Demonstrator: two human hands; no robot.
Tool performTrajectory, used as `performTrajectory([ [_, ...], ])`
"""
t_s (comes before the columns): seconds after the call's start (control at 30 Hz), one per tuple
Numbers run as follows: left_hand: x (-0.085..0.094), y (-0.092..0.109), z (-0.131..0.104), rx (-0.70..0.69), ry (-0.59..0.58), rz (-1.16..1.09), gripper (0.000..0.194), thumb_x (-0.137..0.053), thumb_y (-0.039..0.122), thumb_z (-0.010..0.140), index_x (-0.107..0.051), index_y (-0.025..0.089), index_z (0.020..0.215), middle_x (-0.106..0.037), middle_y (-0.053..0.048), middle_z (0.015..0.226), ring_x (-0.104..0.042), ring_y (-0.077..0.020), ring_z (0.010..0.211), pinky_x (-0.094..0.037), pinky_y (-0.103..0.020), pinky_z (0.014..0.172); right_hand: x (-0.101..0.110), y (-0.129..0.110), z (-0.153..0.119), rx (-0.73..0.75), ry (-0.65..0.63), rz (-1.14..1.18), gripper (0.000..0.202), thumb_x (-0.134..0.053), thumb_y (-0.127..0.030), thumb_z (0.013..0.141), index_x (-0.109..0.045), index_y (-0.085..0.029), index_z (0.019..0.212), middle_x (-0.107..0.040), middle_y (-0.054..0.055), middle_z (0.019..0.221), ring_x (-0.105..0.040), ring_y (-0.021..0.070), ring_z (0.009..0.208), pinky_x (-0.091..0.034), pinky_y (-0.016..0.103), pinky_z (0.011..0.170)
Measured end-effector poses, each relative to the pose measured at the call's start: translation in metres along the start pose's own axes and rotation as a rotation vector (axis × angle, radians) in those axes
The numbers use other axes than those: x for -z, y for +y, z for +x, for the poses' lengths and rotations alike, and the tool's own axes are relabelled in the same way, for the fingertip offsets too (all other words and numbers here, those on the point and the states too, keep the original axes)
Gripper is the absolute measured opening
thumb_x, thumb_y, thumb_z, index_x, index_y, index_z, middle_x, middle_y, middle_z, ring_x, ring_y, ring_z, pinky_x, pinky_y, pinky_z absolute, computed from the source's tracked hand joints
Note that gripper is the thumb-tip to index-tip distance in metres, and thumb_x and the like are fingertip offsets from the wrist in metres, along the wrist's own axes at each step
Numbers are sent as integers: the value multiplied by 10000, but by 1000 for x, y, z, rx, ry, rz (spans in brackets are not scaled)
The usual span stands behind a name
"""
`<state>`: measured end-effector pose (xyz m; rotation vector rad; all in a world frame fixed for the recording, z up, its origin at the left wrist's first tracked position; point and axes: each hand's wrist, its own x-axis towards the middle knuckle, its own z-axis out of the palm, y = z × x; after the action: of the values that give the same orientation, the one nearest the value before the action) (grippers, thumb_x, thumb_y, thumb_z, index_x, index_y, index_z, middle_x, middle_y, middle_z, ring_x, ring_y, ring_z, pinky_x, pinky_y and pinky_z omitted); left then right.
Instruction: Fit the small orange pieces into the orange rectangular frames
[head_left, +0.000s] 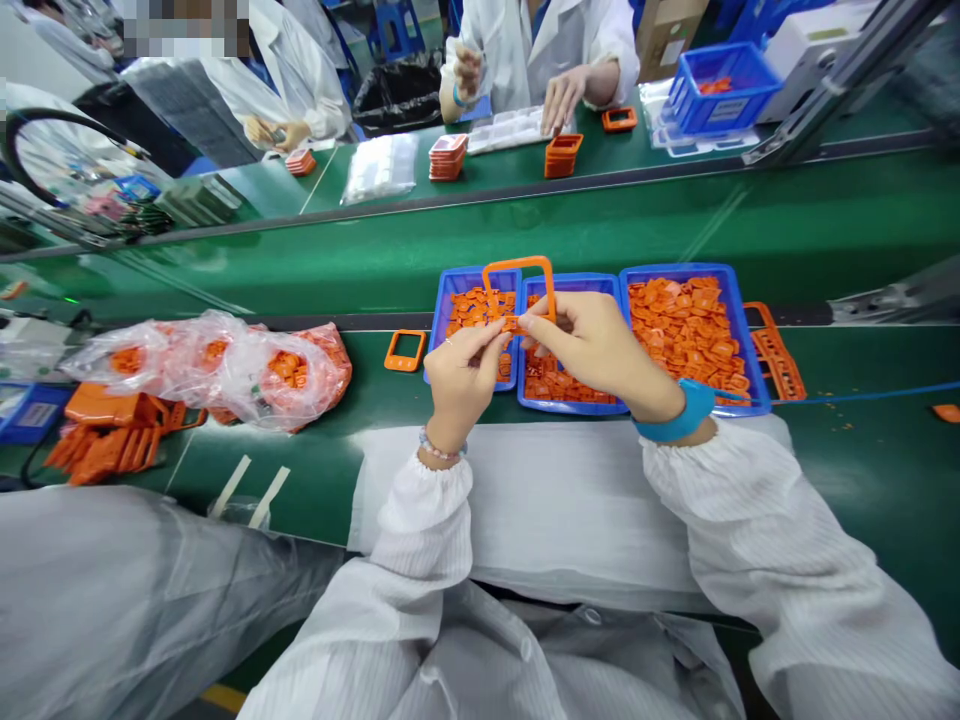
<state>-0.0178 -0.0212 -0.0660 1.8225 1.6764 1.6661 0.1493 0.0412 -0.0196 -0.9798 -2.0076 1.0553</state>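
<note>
An orange frame (pixel 519 264) is held up over the blue trays between my two hands. My left hand (pixel 463 378) pinches its lower left part, and my right hand (pixel 589 342) grips its lower right part with thumb and fingers. The fingertips nearly meet at the lower edge and hide some of it. Behind the hands stand the left blue tray (pixel 437 318), the middle blue tray (pixel 574 408) and the right blue tray (pixel 756 375), all with small orange pieces. Another orange frame (pixel 405 350) lies on the green table left of the trays.
A white sheet (pixel 555 500) lies in front of the trays. Plastic bags (pixel 225 365) of orange parts and loose orange parts (pixel 105 450) are at the left. An orange part (pixel 776 350) lies right of the trays. Beyond the green belt (pixel 375 255), people's hands work among stacked frames (pixel 448 157).
</note>
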Motion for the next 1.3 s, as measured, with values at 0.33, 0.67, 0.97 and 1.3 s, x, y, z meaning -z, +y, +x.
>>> performTrajectory([
  [0.33, 0, 1, -2, -246, 110, 212, 176, -631, 270, 972, -800, 228, 992, -766, -46, 921, -709, -133, 818, -586, -268, 781, -12, 0, -3, 33, 6, -169, 283, -568, -362, 981, -699, -185, 804, -691, 48, 705, -604, 188, 669, -402, 305, 644],
  [0.67, -5, 15, -10, -109, 158, -10, 130, -622, 281, 978, -697, 176, 995, -793, -39, 924, -633, -53, 530, -486, -174, 505, -6, 0, -1, 15, -16, 53, 265, -588, -356, 963, -677, -172, 794, -721, 46, 731, -635, 175, 646, -434, 298, 628],
  [0.97, 1, 11, -1, -247, 105, 75, 122, -642, 188, 956, -740, 177, 1026, -750, -10, 817, -596, -63, 603, -499, -187, 621, -5, -2, -1, 11, -6, 81, 293, -595, -395, 937, -679, -166, 775, -699, 40, 688, -632, 168, 622, -449, 294, 607],
  [1.3, -4, 8, -5, -82, 157, -28, 77, -683, 226, 931, -720, 168, 964, -748, -3, 793, -630, -62, 579, -486, -160, 559, 6, -1, -2, -13, -16, 236, 304, -640, -444, 929, -671, -169, 803, -739, 49, 747, -679, 168, 629, -533, 294, 617],
])
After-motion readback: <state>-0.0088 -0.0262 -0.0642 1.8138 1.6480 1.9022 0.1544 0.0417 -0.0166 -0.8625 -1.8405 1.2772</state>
